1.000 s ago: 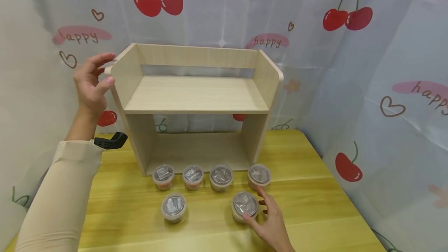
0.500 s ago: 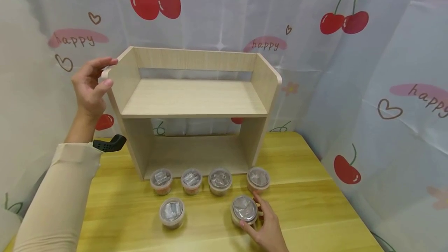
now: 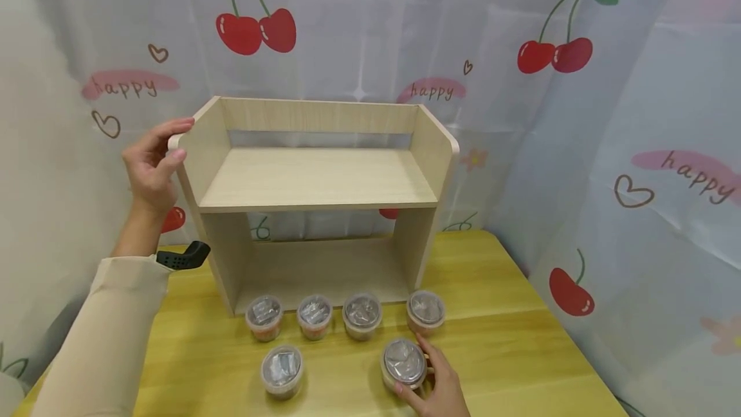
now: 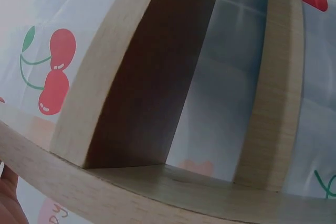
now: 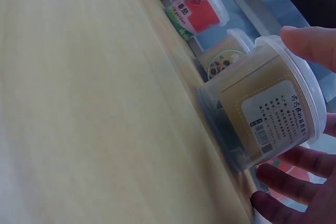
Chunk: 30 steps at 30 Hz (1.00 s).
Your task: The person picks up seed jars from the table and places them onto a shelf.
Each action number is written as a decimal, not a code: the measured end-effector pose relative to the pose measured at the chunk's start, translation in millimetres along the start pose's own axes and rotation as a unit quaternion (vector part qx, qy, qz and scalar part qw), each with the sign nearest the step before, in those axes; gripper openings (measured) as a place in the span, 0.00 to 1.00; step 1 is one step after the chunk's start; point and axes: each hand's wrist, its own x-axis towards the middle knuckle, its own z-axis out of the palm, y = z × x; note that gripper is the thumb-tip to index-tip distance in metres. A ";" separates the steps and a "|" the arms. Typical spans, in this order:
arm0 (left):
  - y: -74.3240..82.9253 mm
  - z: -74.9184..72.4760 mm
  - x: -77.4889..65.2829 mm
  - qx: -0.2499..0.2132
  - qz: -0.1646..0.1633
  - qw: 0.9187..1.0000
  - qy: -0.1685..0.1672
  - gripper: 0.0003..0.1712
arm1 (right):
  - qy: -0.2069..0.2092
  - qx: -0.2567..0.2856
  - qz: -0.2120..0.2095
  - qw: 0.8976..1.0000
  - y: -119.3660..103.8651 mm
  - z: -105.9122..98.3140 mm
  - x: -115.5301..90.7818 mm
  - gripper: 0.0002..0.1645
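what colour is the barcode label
The label is white; right wrist view shows it best.

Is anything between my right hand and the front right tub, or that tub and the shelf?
Nothing visible separates your right hand from that tub. Toward the shelf, two back tubs stand ahead, a narrow gap between.

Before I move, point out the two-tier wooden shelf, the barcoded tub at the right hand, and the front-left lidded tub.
Two-tier wooden shelf [image 3: 317,179]: head view, on its upper board.
Barcoded tub [image 5: 266,109]: right wrist view, on its printed label.
Front-left lidded tub [image 3: 282,367]: head view, on its lid.
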 end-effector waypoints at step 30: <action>15.9 22.9 -12.5 -0.006 0.002 1.000 0.025 0.21 | -0.027 -0.016 0.021 0.999 0.2 -2.1 1.0 0.59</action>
